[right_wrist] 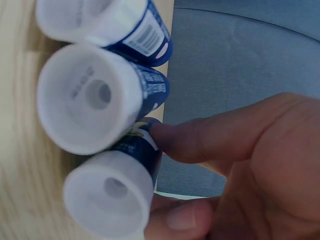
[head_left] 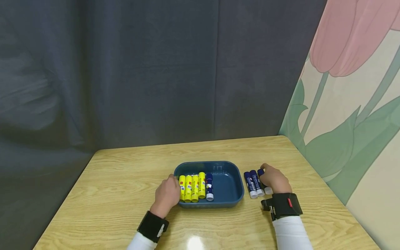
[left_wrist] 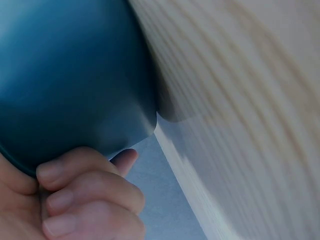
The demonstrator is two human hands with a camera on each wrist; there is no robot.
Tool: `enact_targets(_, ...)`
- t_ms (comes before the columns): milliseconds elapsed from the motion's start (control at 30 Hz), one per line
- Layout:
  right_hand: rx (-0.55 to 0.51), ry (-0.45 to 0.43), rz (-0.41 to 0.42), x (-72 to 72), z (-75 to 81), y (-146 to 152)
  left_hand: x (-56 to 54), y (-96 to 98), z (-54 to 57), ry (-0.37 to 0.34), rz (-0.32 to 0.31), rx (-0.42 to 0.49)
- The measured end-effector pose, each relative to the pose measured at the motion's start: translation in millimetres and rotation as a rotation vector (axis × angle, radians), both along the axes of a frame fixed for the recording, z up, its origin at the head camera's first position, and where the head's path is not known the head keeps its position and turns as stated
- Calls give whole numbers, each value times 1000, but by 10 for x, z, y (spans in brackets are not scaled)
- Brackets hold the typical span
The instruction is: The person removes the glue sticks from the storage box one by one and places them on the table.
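My left hand [head_left: 168, 192] grips the left edge of a dark blue tray [head_left: 228, 191]; in the left wrist view its curled fingers [left_wrist: 95, 192] press against the tray's outer wall. Inside the tray several yellow glue sticks [head_left: 195, 189] lie side by side, with one blue glue stick [head_left: 209, 187] to their right. Right of the tray, three blue glue sticks with white ends lie in a row on the table. My right hand [head_left: 276, 180] pinches the rightmost glue stick [right_wrist: 107, 195], thumb on one side and fingers on the other. The middle glue stick [right_wrist: 90, 100] lies right beside it.
The tray stands on a light wood table [head_left: 125, 184]. Behind the table hangs a dark grey curtain [head_left: 172, 76]. A wall with a painted tulip [head_left: 334, 38] borders the right side.
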State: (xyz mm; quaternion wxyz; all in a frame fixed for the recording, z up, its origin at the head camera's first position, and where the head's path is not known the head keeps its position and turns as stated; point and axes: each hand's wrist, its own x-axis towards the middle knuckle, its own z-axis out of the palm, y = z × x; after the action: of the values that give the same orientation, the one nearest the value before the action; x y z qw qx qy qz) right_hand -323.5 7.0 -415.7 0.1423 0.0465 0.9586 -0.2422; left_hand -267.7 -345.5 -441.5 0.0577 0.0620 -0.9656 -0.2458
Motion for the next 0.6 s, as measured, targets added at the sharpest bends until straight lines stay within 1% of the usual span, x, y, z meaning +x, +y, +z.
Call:
enact_targets(233,4,-6,-1,-2,-27,-2,4,0,-10,-4,3,2)
enact_targets(600,9,-11,5,-11,-21,-12,13,-2,0,0,11,14)
